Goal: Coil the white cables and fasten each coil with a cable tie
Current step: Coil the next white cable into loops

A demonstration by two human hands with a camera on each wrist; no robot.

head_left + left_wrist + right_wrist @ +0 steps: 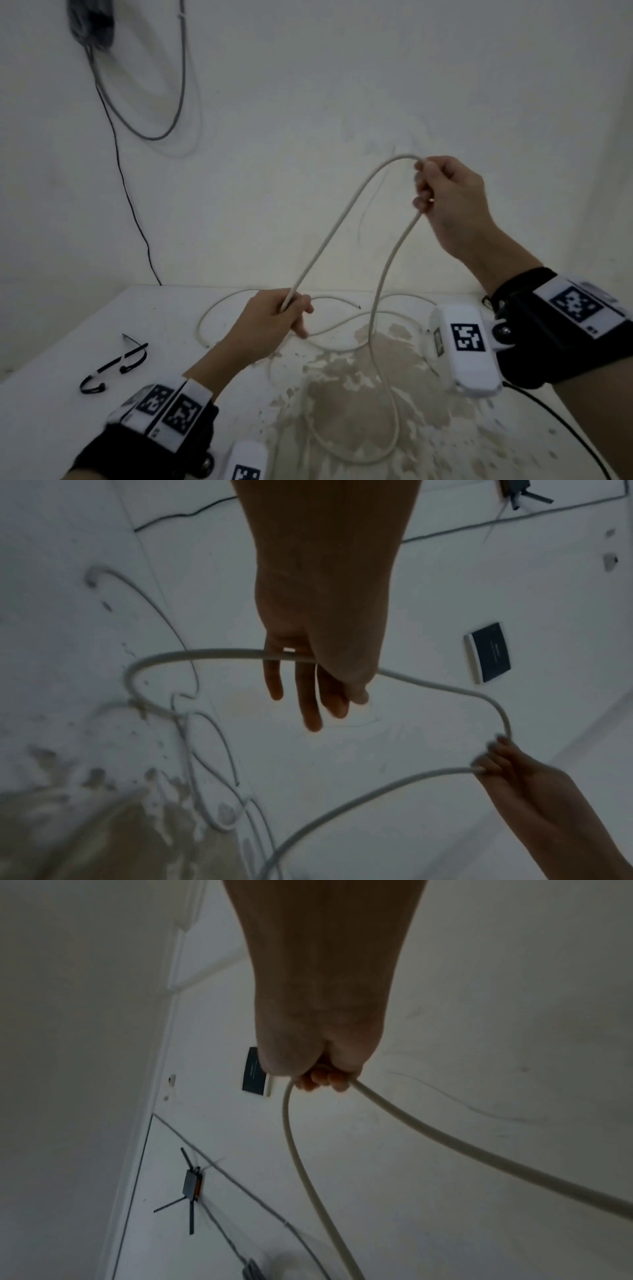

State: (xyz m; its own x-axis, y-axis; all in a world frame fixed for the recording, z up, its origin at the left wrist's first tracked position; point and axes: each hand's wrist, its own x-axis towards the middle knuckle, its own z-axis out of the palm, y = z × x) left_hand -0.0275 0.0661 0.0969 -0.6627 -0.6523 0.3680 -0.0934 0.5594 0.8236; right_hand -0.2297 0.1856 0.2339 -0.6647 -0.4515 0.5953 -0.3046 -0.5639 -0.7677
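Head view shows the right hand (448, 198) raised in front of the wall, fingers clenched round a bend of the white cable (329, 236), so that two strands leave the fist: one slopes down to the left hand (274, 320), the other hangs to the table (51, 428) and curls there in a slack loop. The left hand sits lower, just above the table's far part, its thumb and curled fingers grasping the strand that comes down from the right. Held high and low like this, the span between the hands is kept fairly straight, which I judge is meant to measure out one turn of the coil and keep it clear of the loose length below.

The rest of the white cabling lies on the table in thin overlapping curves behind and beside the left hand (whether this is one cable or several I cannot tell). From the left wrist view the cable passes under the thumb and across the fingers (308, 696), several of which hang fairly straight below it, so the hold looks light, probably to let the cable slide as it is gathered.

The black cable ties (113, 363) lie at the left of the table, well apart from both hands, untouched. No finished coil is visible, so fastening seems some way off.
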